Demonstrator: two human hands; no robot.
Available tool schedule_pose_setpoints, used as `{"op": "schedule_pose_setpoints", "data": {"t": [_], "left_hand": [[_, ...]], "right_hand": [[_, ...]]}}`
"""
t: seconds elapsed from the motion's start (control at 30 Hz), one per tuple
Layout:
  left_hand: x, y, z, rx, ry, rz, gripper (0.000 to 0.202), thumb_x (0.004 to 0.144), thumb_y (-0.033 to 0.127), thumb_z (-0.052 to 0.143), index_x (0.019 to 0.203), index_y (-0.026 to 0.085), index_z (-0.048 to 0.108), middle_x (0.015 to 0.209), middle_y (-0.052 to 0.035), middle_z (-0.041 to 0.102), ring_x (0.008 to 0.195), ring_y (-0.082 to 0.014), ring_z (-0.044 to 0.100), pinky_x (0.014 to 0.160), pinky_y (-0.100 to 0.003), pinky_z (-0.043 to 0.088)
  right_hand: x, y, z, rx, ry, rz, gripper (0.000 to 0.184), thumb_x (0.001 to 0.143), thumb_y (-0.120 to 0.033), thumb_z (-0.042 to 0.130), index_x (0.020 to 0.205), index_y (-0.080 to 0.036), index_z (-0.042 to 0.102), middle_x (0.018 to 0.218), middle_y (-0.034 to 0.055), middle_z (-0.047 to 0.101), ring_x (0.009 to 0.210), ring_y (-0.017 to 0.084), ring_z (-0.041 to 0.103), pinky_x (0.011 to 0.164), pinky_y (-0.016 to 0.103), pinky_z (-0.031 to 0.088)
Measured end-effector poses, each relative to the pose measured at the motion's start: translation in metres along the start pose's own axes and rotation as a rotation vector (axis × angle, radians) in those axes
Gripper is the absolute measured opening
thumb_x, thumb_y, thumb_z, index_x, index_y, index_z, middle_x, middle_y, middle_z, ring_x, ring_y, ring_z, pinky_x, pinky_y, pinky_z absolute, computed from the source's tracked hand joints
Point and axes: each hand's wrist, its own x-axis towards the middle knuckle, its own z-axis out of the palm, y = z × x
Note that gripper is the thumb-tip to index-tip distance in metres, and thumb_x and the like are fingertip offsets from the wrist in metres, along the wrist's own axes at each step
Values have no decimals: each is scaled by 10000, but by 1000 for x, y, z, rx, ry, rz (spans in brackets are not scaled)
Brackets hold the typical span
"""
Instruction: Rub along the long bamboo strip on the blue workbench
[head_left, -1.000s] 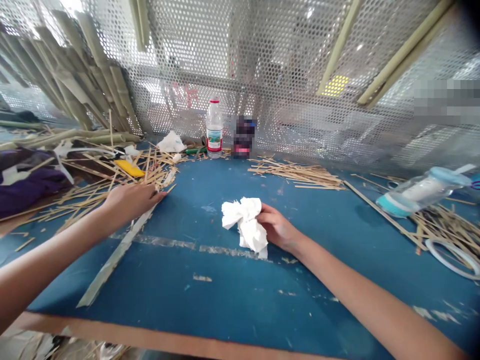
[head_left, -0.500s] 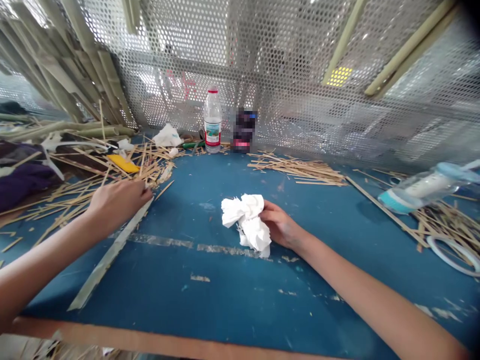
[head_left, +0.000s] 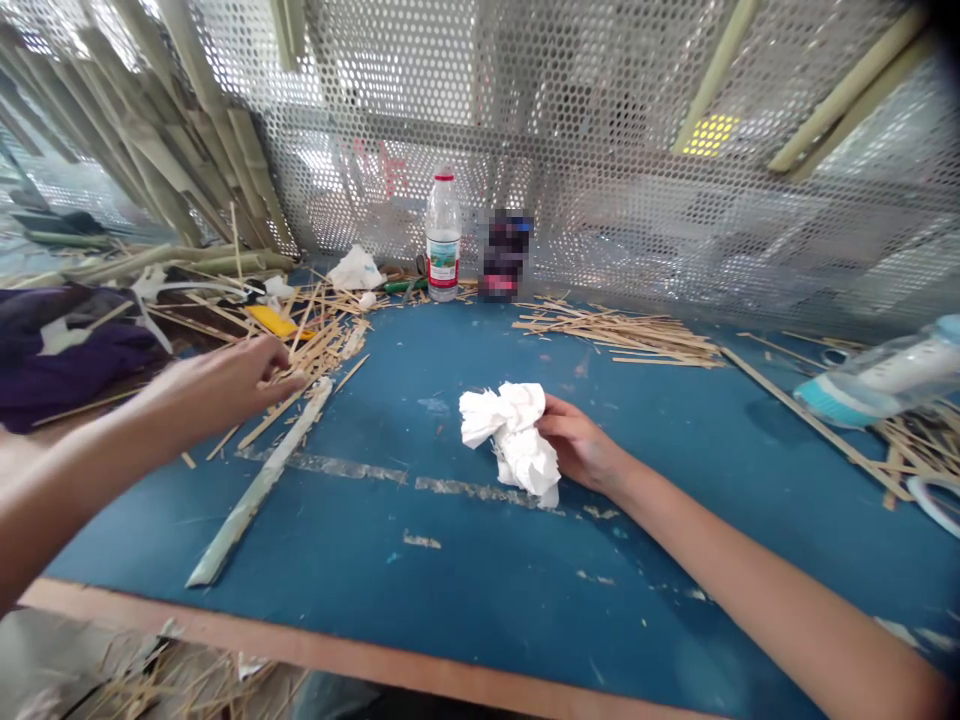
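A crumpled white tissue is held by my right hand over the middle of the blue table. My left hand hovers at the left, just above loose bamboo slivers. Its thumb stretches out apart from the loosely bent fingers, and nothing shows between them. Below and to the right of it, a flat split bamboo strip lies slanting on the table.
A plastic bottle with a red cap stands at the back, beside a blurred dark object. At right lies a clear water bottle near a bamboo stick. Purple cloth and a yellow-handled thing sit left.
My left hand has let go of the bamboo strip's far end and its thumb has moved away from the fingers. My right hand still holds the tissue. The view has shifted slightly left.
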Motion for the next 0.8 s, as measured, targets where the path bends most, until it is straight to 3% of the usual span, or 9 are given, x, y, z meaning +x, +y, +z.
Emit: {"op": "schedule_pose_setpoints", "data": {"t": [0.1, 0.2, 0.33, 0.57, 0.7, 0.8], "left_hand": [[7, 22, 19, 13, 21, 241, 559, 956, 613, 336, 1325, 228, 504, 1182, -85, 558, 1008, -232, 558, 914, -367, 404], [19, 19, 29, 76, 39, 355, 517, 987, 557, 276, 1290, 274, 585, 1320, -81, 542, 1182, -269, 484, 1030, -430, 309], [25, 5, 30, 68, -46, 376, 543, 974, 561, 275, 1266, 256, 616, 1390, -63, 558, 1222, -269, 461, 1055, -427, 261], [20, 11, 25, 65, -102, 285, 452, 920, 532, 346, 1111, 221, 613, 1188, -76, 638, 1131, -285, 511, 999, -461, 293], [25, 15, 18, 27, -198, 243, 468, 908, 501, 394, 1203, 178, 563, 1215, -102, 610, 1150, -269, 508, 1019, -424, 333], [25, 18, 17, 66, -191, 292, 447, 946, 444, 377, 1248, 179, 571, 1259, -109, 580, 1163, -273, 487, 1030, -426, 331]], "right_hand": [[-1, -1, 1, -12, 9, -5, 356, 614, -175, 700, 968, -214, 691, 859, 20, 746, 725, 185, 675, 670, 297, 501], [-2, -2, 3, -27, 10, -12, 350, 611, -169, 700, 958, -215, 698, 843, 13, 744, 697, 171, 664, 651, 281, 490], [-3, -4, 4, -15, 19, -2, 344, 595, -161, 709, 935, -218, 707, 840, 9, 744, 687, 168, 657, 652, 277, 484], [-3, -3, 3, -24, 4, 7, 358, 612, -178, 700, 968, -211, 697, 871, 25, 742, 720, 188, 660, 678, 303, 488], [-3, -3, 3, -22, 9, 10, 357, 600, -172, 703, 954, -212, 690, 816, 10, 734, 677, 171, 652, 654, 287, 484], [-4, -3, 4, -23, 8, 10, 352, 600, -170, 698, 949, -216, 687, 819, 9, 736, 683, 175, 658, 663, 293, 490]]}}
